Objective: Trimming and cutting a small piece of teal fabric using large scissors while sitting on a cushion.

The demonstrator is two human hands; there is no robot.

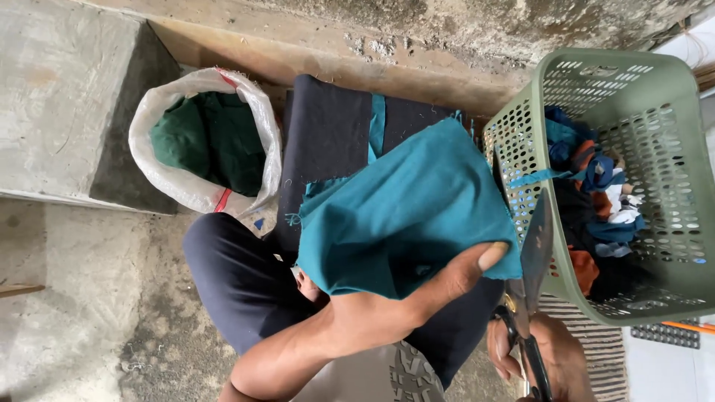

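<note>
My left hand pinches the teal cloth, which blocks everything just beyond my fingers. Right beside my thumb stand the scissor blades held by my right hand, and just past them the green basket's wall, stuffed with scraps. Beyond the cloth lies dark fabric. Off to the far side, the white sack stands open, with bare concrete floor before it.

- A rough, informal textile-scrap workplace on bare ground.
- Stained concrete floor at 8 o'clock, with a crumbling wall at 12.
- Woven sack of green cloth at 10 o'clock.
- Perforated green basket of mixed fabric offcuts at 3 o'clock.
</note>
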